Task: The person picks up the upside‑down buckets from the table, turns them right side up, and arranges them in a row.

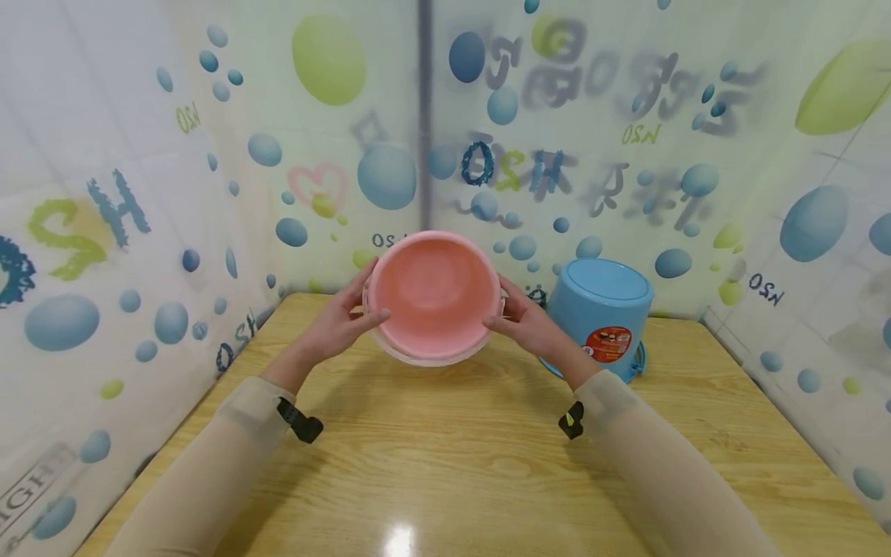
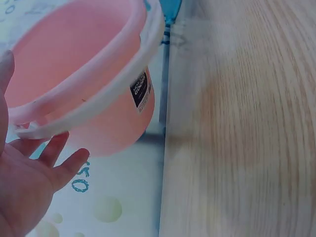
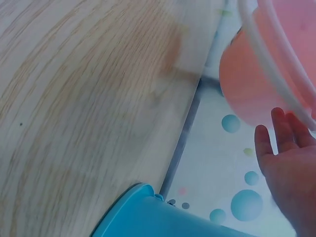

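A pink bucket is tilted, its open mouth facing me, at the far middle of the table. A whitish handle lies along its rim, and a dark label shows on its side in the left wrist view. My left hand holds the rim at the left, thumb over the edge and fingers outside. At the opposite side my right hand grips the rim in the same way. Beside the right forearm, a blue bucket stands upside down with a red label on its wall.
The wooden table runs back to a patterned curtain with bubbles and letters, which also hangs at both sides. The blue bucket's handle sticks out low on its right. Black straps with small devices sit on the wrists.
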Action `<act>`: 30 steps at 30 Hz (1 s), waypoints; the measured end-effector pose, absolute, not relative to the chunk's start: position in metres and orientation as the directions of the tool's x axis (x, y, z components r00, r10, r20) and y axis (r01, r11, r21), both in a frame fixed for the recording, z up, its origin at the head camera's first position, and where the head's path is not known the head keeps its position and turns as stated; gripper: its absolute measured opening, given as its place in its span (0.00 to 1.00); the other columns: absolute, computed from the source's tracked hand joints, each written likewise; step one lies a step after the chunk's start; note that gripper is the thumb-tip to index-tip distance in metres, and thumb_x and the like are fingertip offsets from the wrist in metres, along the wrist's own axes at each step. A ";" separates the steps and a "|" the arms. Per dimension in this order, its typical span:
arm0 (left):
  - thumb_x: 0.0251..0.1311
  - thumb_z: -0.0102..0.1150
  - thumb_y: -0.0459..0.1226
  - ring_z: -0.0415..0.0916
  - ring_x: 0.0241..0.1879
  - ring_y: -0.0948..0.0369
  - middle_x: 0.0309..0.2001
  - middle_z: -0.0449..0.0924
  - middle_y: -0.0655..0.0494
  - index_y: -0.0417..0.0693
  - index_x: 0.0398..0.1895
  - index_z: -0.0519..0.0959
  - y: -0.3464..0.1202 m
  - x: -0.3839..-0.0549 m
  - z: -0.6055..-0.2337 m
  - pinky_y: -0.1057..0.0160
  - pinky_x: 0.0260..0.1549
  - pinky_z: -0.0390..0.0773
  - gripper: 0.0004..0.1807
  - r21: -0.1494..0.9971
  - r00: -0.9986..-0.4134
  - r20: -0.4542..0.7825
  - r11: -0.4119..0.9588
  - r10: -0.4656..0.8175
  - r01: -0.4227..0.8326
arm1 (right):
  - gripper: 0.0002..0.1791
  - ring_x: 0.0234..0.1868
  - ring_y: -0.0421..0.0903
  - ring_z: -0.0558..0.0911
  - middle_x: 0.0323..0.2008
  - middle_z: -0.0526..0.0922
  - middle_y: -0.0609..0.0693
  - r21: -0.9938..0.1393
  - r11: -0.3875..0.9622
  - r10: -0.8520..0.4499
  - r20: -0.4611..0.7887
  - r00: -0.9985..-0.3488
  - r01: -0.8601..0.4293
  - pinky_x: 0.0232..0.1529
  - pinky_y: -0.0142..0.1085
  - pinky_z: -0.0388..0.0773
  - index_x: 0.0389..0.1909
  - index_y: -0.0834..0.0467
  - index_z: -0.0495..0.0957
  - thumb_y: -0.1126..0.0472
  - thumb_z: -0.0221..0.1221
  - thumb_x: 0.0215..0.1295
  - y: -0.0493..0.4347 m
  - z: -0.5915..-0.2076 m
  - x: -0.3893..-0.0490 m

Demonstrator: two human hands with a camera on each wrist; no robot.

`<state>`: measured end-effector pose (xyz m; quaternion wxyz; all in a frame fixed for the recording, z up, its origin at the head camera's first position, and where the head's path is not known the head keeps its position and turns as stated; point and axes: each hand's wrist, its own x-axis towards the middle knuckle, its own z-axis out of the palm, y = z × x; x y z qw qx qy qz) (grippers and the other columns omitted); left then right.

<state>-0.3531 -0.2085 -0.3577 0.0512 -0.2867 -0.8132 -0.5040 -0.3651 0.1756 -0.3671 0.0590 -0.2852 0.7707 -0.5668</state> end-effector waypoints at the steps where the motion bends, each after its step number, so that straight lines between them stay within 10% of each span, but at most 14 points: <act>1: 0.78 0.67 0.40 0.74 0.76 0.43 0.90 0.52 0.53 0.77 0.91 0.43 -0.209 -0.353 -0.357 0.57 0.62 0.87 0.52 0.794 -0.835 0.369 0.329 0.408 0.512 | 0.49 0.65 0.54 0.88 0.69 0.83 0.63 -0.909 0.186 -0.508 0.235 -0.829 -0.372 0.70 0.48 0.83 0.90 0.28 0.43 0.59 0.62 0.84 0.175 -0.367 -0.365; 13: 0.66 0.77 0.32 0.71 0.74 0.33 0.88 0.55 0.48 0.81 0.90 0.40 -0.207 -0.350 -0.347 0.62 0.54 0.89 0.66 0.817 -0.818 0.402 0.243 0.411 0.524 | 0.60 0.61 0.51 0.88 0.69 0.81 0.71 -0.905 0.103 -0.526 0.303 -0.794 -0.413 0.60 0.40 0.88 0.89 0.23 0.37 0.70 0.65 0.78 0.171 -0.358 -0.364; 18: 0.62 0.81 0.32 0.68 0.77 0.35 0.91 0.44 0.62 0.78 0.91 0.37 -0.210 -0.351 -0.348 0.58 0.62 0.86 0.71 0.787 -0.806 0.408 0.281 0.429 0.549 | 0.66 0.70 0.59 0.83 0.74 0.77 0.68 -0.897 0.149 -0.514 0.290 -0.807 -0.417 0.63 0.51 0.86 0.89 0.23 0.35 0.69 0.70 0.73 0.170 -0.357 -0.364; 30: 0.60 0.80 0.26 0.68 0.75 0.33 0.92 0.42 0.58 0.75 0.91 0.33 -0.214 -0.350 -0.346 0.68 0.61 0.84 0.75 0.756 -0.756 0.428 0.262 0.495 0.600 | 0.70 0.76 0.62 0.78 0.76 0.76 0.66 -0.867 0.216 -0.492 0.301 -0.817 -0.449 0.78 0.73 0.65 0.88 0.23 0.33 0.66 0.74 0.70 0.172 -0.356 -0.361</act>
